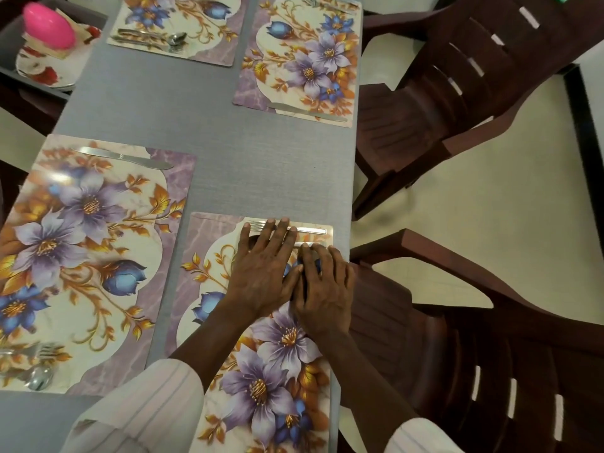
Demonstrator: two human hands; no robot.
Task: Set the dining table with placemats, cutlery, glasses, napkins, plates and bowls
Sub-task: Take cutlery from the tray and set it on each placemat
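Four floral placemats lie on the grey table (261, 165). Both my hands rest on the far end of the near right placemat (261, 387). My left hand (264, 273) lies flat with fingers spread over a fork (310, 230), whose handle sticks out to the right. My right hand (323, 289) has its curled fingertips on the handle of a second piece of cutlery (302, 244) just below the fork; whether it pinches the handle is hidden. The near left placemat (81, 256) holds a knife (124, 156) and a fork with a spoon (36, 364).
The far left placemat (215, 47) carries cutlery (150, 39). The far right placemat (300, 60) has a knife (307, 112). At top left, floral plates (42, 70) with a pink object (49, 26) on top sit beside the table. Two brown plastic chairs (457, 93) (490, 354) stand along the table's right edge.
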